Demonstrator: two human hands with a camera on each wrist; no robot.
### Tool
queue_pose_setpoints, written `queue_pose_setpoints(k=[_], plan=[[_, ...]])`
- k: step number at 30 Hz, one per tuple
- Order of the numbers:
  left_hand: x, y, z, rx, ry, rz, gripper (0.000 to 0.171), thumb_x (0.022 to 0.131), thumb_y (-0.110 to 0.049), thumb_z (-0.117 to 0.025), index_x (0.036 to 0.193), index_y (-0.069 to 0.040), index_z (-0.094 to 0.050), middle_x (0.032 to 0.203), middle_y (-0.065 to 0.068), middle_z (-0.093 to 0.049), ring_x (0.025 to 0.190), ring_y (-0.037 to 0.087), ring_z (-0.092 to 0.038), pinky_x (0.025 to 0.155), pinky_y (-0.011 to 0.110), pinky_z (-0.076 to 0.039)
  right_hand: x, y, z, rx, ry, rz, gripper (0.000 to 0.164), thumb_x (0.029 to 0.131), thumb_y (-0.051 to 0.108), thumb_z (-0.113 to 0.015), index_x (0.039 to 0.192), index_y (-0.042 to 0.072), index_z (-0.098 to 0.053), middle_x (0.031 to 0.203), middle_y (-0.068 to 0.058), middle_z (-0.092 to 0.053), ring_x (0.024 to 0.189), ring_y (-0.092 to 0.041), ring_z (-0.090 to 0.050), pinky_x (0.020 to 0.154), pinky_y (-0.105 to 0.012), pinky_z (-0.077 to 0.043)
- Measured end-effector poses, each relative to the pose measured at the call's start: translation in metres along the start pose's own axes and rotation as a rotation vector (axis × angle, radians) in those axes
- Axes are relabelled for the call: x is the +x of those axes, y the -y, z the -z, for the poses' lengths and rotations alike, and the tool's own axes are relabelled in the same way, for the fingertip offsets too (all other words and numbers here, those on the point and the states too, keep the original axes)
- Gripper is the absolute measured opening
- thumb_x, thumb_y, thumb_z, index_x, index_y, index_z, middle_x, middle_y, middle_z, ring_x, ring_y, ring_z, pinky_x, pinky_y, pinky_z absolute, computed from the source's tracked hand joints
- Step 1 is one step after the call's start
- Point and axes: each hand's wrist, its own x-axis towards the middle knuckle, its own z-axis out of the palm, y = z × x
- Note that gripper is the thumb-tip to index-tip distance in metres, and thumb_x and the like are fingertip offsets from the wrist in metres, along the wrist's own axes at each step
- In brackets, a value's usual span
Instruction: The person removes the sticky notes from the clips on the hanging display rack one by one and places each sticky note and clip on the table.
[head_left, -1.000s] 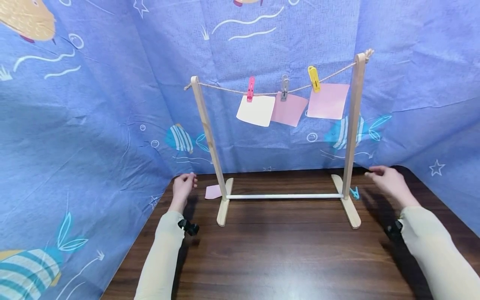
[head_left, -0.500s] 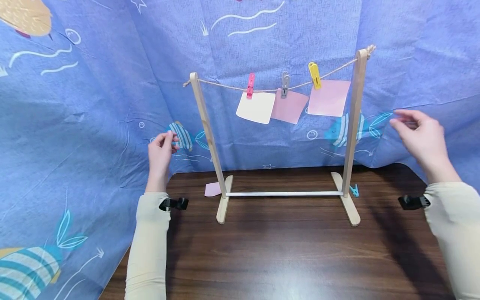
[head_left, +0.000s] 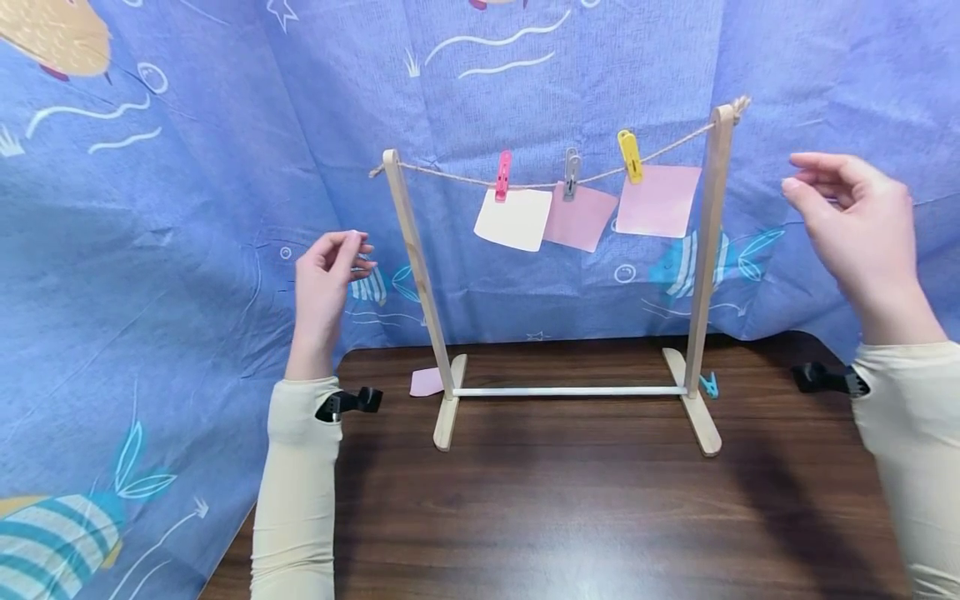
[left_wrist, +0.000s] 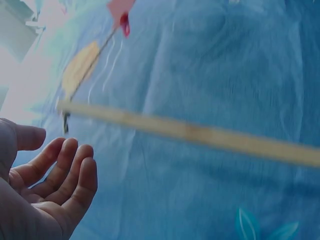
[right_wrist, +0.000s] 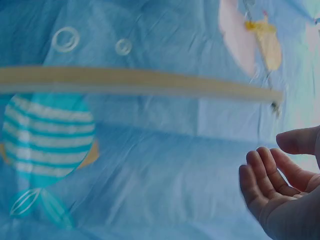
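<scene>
A wooden rack [head_left: 708,250] with a string tied between its two posts stands on the table. From the string hang a white paper [head_left: 513,219] under a red clothespin [head_left: 503,176], a pink paper [head_left: 580,217] under a grey clothespin [head_left: 572,174], and a lighter pink paper [head_left: 658,202] under a yellow clothespin [head_left: 630,157]. Left of the rack my left hand [head_left: 330,271] is raised, fingers loosely bent, holding nothing. My right hand [head_left: 858,217] is up beside the right post, thumb and fingers apart with nothing between them. Neither hand touches the rack.
A pink paper piece [head_left: 427,382] lies on the dark wooden table [head_left: 555,500] by the rack's left foot. A blue clothespin [head_left: 709,385] lies by the right foot. Blue fish-print cloth [head_left: 187,250] hangs behind and at the sides.
Both hands have risen from low beside the rack's feet to beside its posts. The right hand also shifted outward, the left a little outward. The rack and hanging papers stay in place.
</scene>
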Motion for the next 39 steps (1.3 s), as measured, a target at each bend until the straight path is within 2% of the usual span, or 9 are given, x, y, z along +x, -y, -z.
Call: queue_pose_setpoints(k=[6,10,13,17,19,25,27,32,39], plan=[[-0.007,-0.011,-0.032,-0.025,0.144,0.01,0.026,0.1,-0.021,-0.066,0.11,0.003,-0.069,0.098,0.013,-0.073,0.085,0.027,-0.071,0.08,0.032,-0.061,0.004,0.034,-0.02,0.106,0.068,0.057,0.029,0.095,0.015,-0.07,0.124,0.013,-0.072,0.099,0.015,-0.067,0.094,0.001,-0.063,0.086,-0.007,-0.046],[-0.012,-0.016,-0.054,0.001,0.238,0.015,0.029,0.1,-0.022,-0.067,0.114,0.002,-0.068,0.105,0.02,-0.072,0.088,0.026,-0.071,0.084,0.038,-0.06,0.006,0.058,-0.036,0.152,0.099,0.112,0.028,0.095,0.012,-0.07,0.123,0.01,-0.072,0.102,0.012,-0.068,0.095,-0.001,-0.064,0.087,-0.009,-0.048],[-0.014,-0.017,-0.071,0.031,0.31,0.038,0.031,0.1,-0.025,-0.067,0.118,0.0,-0.067,0.108,0.018,-0.072,0.09,0.023,-0.071,0.086,0.039,-0.06,0.004,0.072,-0.047,0.148,0.123,0.158,0.027,0.095,0.013,-0.07,0.122,0.01,-0.072,0.102,0.011,-0.068,0.095,-0.002,-0.064,0.086,-0.01,-0.048],[-0.014,-0.017,-0.091,0.054,0.375,0.08,0.033,0.098,-0.027,-0.068,0.12,-0.002,-0.067,0.109,0.012,-0.073,0.095,0.028,-0.07,0.087,0.037,-0.059,0.004,0.088,-0.059,0.133,0.163,0.211,0.028,0.096,0.017,-0.069,0.123,0.011,-0.072,0.103,0.009,-0.068,0.098,-0.004,-0.063,0.089,-0.012,-0.049],[-0.012,-0.017,-0.099,0.057,0.388,0.092,0.033,0.098,-0.028,-0.069,0.119,-0.003,-0.067,0.107,0.011,-0.073,0.094,0.027,-0.07,0.087,0.036,-0.059,0.005,0.095,-0.065,0.124,0.182,0.235,0.028,0.097,0.018,-0.068,0.124,0.011,-0.071,0.105,0.007,-0.068,0.1,-0.005,-0.063,0.091,-0.014,-0.049],[-0.005,-0.013,-0.119,-0.022,0.384,0.114,0.024,0.097,-0.023,-0.071,0.108,-0.002,-0.067,0.096,0.01,-0.074,0.086,0.02,-0.071,0.089,0.043,-0.059,0.013,0.105,-0.081,0.086,0.24,0.263,0.03,0.098,0.02,-0.065,0.127,0.011,-0.07,0.105,0.006,-0.067,0.098,-0.006,-0.061,0.089,-0.015,-0.049],[-0.005,-0.009,-0.123,-0.055,0.374,0.116,0.021,0.097,-0.019,-0.071,0.105,0.0,-0.067,0.092,0.008,-0.073,0.085,0.022,-0.071,0.089,0.045,-0.059,0.014,0.106,-0.087,0.067,0.257,0.263,0.031,0.099,0.021,-0.064,0.128,0.009,-0.069,0.105,0.005,-0.066,0.098,-0.007,-0.06,0.088,-0.015,-0.049],[-0.004,-0.001,-0.127,-0.098,0.355,0.134,0.02,0.097,-0.011,-0.069,0.106,0.006,-0.067,0.089,0.011,-0.072,0.085,0.031,-0.071,0.085,0.041,-0.061,0.018,0.108,-0.099,0.025,0.31,0.251,0.034,0.1,0.024,-0.063,0.13,0.01,-0.067,0.11,0.0,-0.066,0.098,-0.006,-0.061,0.085,-0.016,-0.049],[-0.003,0.007,-0.127,-0.103,0.325,0.157,0.017,0.097,-0.008,-0.068,0.102,0.008,-0.066,0.092,0.025,-0.071,0.076,0.021,-0.07,0.078,0.032,-0.062,0.022,0.117,-0.117,-0.002,0.384,0.256,0.035,0.1,0.027,-0.062,0.132,0.013,-0.066,0.113,-0.003,-0.067,0.101,-0.007,-0.063,0.078,-0.019,-0.045]])
